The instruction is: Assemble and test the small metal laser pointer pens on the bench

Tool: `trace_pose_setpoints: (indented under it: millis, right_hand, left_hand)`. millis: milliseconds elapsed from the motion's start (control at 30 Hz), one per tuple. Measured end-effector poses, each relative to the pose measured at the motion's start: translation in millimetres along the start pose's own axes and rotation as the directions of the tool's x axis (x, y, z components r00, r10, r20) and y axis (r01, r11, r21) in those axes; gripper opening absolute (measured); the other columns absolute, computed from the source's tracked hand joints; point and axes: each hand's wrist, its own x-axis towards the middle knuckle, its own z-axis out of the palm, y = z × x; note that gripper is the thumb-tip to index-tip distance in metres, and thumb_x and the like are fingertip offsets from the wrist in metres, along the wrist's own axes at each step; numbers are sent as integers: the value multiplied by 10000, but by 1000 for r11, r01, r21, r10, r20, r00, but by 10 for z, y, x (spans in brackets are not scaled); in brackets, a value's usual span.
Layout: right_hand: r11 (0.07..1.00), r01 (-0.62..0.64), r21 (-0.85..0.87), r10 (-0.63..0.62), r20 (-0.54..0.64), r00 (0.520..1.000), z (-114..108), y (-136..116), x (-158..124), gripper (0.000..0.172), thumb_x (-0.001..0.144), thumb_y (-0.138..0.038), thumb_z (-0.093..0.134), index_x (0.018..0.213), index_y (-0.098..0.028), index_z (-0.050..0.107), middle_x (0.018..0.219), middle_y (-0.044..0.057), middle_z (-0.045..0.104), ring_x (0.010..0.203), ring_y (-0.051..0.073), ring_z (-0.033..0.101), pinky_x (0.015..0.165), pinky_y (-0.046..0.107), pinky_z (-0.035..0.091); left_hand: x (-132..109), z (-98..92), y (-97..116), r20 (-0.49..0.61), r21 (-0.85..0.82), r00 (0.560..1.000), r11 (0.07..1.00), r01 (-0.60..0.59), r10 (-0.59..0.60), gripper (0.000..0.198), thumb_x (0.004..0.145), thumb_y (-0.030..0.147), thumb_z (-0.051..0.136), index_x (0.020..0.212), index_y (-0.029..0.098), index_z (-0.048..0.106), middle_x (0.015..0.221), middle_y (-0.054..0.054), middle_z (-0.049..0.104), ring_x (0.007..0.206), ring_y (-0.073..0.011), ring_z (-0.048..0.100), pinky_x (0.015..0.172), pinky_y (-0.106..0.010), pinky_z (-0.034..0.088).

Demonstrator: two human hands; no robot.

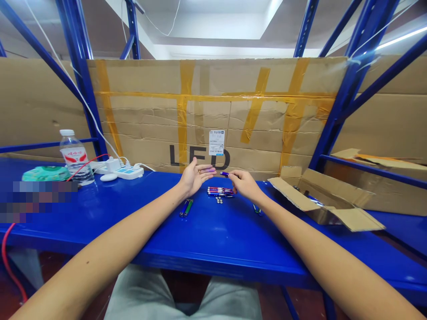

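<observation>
My left hand (194, 176) is held palm-up over the blue shelf surface (207, 231), fingers stretched out, with a small purple piece (210, 170) lying on the fingertips. My right hand (243, 182) pinches a small purple pen-like stick (224, 174), its tip pointing toward the left hand. Just below the hands lies a small pile of red, blue and silver sticks (220, 192) with a few tiny round button cells (219, 201) in front. A blue and a green stick (186, 207) lie to the left of the pile. Another green stick (256, 209) shows under my right wrist.
An open cardboard box (325, 200) lies at the right. At the left stand a water bottle (75, 158), a white power strip (125, 171) with cables, and a green pack (45, 173). Taped cardboard (213, 111) walls the back, between blue rack posts.
</observation>
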Motion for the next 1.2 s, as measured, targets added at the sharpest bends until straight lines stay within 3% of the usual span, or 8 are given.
trace_pose_setpoints:
  millis: [167,300,433,733,933,1200]
  right_hand:
    - [973,141,-184,-150,-34,988,11,20,0,264,872,-293,468,724,-159,641,597,36,635,606,181,574,599,286,400]
    - [950,207,-236,-220,-29,975,34,5,-7,247,886,-247,474,808,-153,688,808,78,725,741,199,623,679,293,419]
    - [929,244,-278,-256,-9,967,38,2,-22,239,902,-217,480,872,-153,707,899,94,742,817,207,651,737,297,433]
    - [893,292,-342,-301,27,953,39,94,26,250,921,-185,460,924,-153,708,956,103,738,855,205,652,753,295,436]
    - [880,255,-400,-272,16,962,28,107,29,283,931,-196,424,814,-146,677,813,89,716,742,191,617,678,283,397]
    - [853,288,-434,-320,0,947,5,59,7,293,910,-202,417,737,-153,649,761,80,696,712,183,592,662,273,372]
  left_hand:
    - [-2,2,-14,-5,2,1000,1000,9,-9,665,954,573,273,1000,25,646,1037,-251,678,1002,-266,666,882,-346,525]
    - [12,-1,-32,-2,9,1000,1000,24,-24,677,951,579,280,1043,14,642,1023,-257,688,996,-278,670,894,-358,519]
    - [32,-5,-32,-13,13,999,999,41,-41,711,961,561,240,1128,-20,614,1034,-274,685,1028,-298,660,955,-384,486]
    - [20,8,-29,-22,51,999,998,33,-32,718,967,547,225,1163,-38,592,1001,-265,695,1000,-297,672,975,-393,469]
    - [32,12,-30,-17,72,999,997,33,-32,708,972,543,209,1075,-15,631,917,-243,711,945,-285,687,954,-388,477]
    - [28,6,-64,-12,60,1000,998,24,-23,692,964,556,243,1053,-5,638,946,-241,709,953,-290,685,954,-393,480]
